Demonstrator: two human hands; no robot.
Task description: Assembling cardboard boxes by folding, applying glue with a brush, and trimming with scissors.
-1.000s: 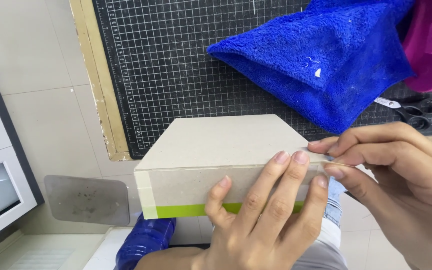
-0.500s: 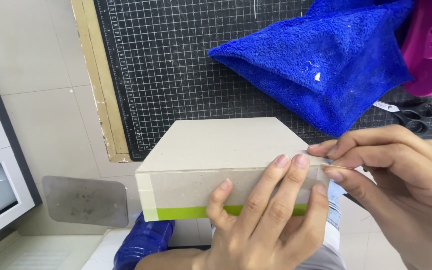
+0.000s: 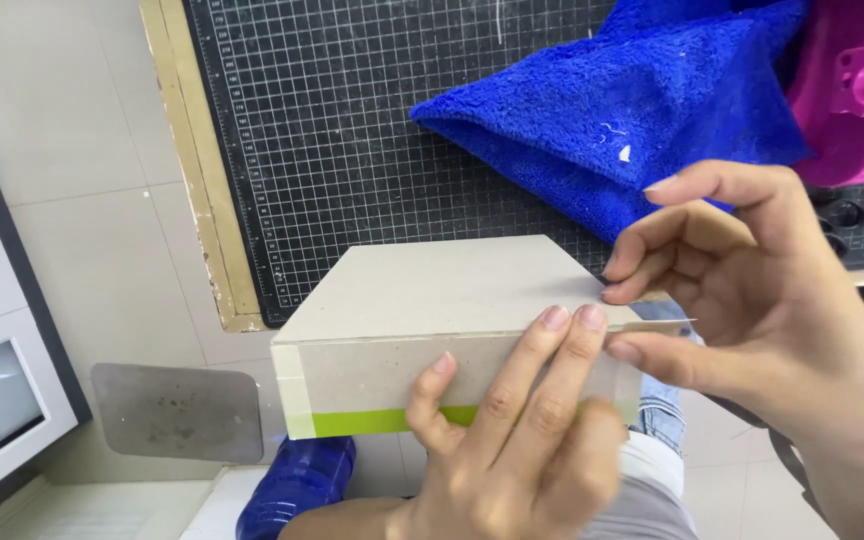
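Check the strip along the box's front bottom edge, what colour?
Lime green strip on the grey cardboard box; head view shows it.

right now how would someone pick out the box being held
Start at the black gridded cutting mat; just below its near edge is the grey cardboard box, pressed by the left hand and right hand. Unlike the blue fluffy towel nearby, it is stiff, with a lime-green stripe.

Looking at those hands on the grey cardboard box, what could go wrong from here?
The clear tape strip pinched in the right hand might wrinkle or land crooked at the corner of the cardboard box. The left hand presses only the front face, so the box, overhanging the cutting mat, could tip.
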